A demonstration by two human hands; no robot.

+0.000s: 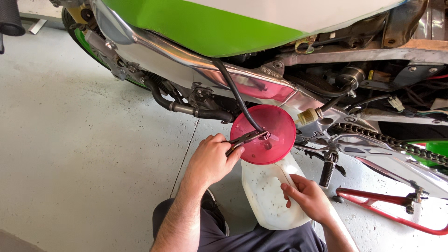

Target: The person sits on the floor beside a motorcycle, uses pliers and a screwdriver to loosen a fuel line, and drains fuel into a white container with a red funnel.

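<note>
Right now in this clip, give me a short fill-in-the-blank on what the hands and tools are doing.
1. The left hand grips ____ clamped near the end of the black hose.
2. The hose ends inside a ____ funnel.
3. The funnel sits in a white plastic ____, steadied by the right hand.

Missing words: pliers; red; jug
</note>
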